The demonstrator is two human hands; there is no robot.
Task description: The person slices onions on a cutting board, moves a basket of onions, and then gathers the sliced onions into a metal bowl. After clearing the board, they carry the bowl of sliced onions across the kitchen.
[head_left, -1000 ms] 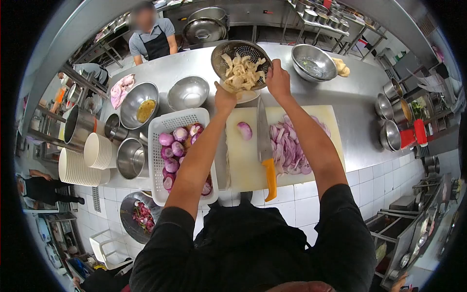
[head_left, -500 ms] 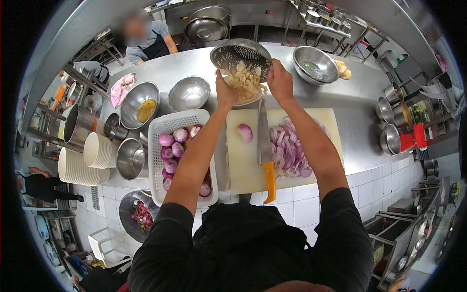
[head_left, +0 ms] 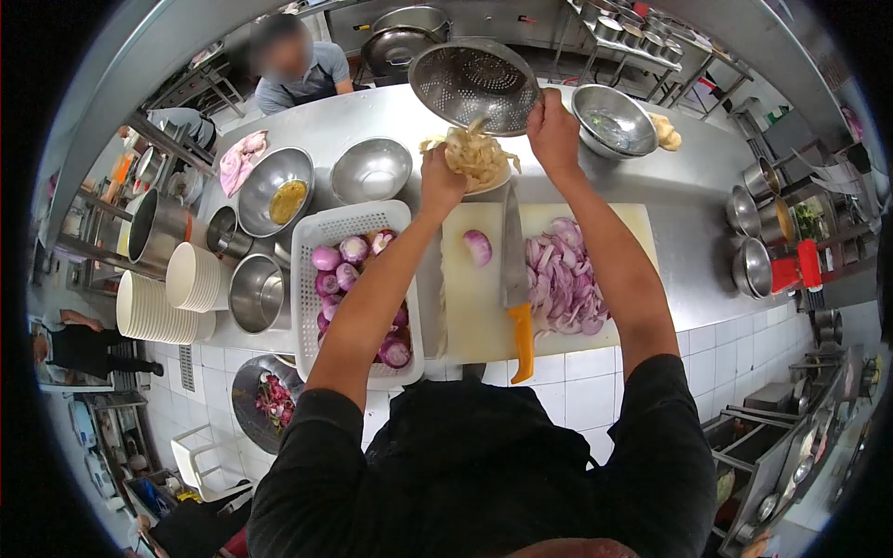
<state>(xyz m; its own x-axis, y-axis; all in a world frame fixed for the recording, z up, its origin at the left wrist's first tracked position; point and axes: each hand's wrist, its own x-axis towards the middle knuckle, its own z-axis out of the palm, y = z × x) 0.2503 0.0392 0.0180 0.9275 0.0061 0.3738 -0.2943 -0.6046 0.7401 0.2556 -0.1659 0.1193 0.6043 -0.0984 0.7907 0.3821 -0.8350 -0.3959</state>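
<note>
My right hand (head_left: 555, 135) grips the rim of a metal colander (head_left: 474, 84), which tilts above the table with its perforated inside toward me. Below it, pale, limp strips of food (head_left: 476, 156) are heaped in a light-coloured bowl (head_left: 491, 189), mostly hidden by them. My left hand (head_left: 443, 182) is closed at the bowl's left side, against the strips. Nearer me, a knife with a yellow handle (head_left: 523, 344) lies on the cutting board (head_left: 479, 321), between a piece of red onion (head_left: 477, 247) and a pile of sliced red onion (head_left: 567, 284).
A white basket of peeled red onions (head_left: 307, 349) stands left of the board. Metal bowls (head_left: 371, 171), a pink cloth (head_left: 244, 160) and stacked tubs (head_left: 153, 307) are farther left. More bowls (head_left: 614, 121) sit at back right. A co-worker (head_left: 298, 70) is across the table.
The colander has risen away from the bowl, and my right hand has moved up with it. Strips that were at its lower edge now lie heaped in the bowl.
</note>
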